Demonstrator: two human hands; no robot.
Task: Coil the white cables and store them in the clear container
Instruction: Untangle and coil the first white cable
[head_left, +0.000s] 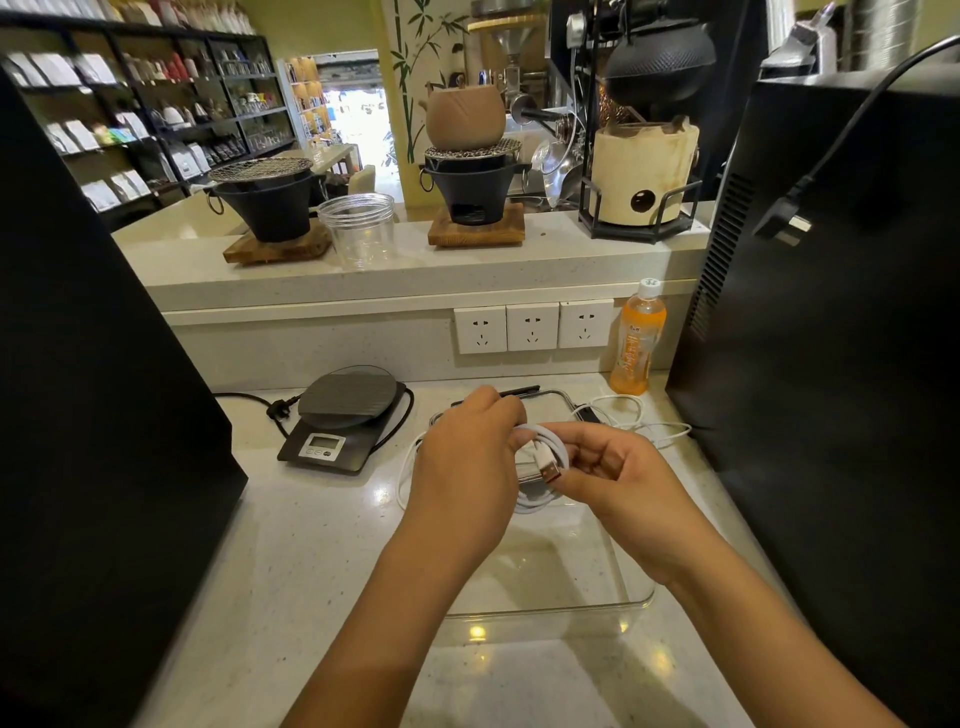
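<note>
Both hands hold a white cable (540, 500) partly wound into a coil above the clear rectangular container (631, 605) on the counter. My right hand (613, 470) pinches the coil, with the cable's USB plug sticking out by the thumb. My left hand (470, 460) grips the coil's left side, and a loose loop trails off to the left onto the counter. A second white cable (657, 427) lies uncoiled on the counter behind my right hand.
A black digital scale (345, 423) with its cord sits left of the container. An orange drink bottle (638, 340) stands at the back right by wall sockets (532, 327). Large black appliances flank both sides. A clear round jar (358, 231) stands on the raised ledge.
</note>
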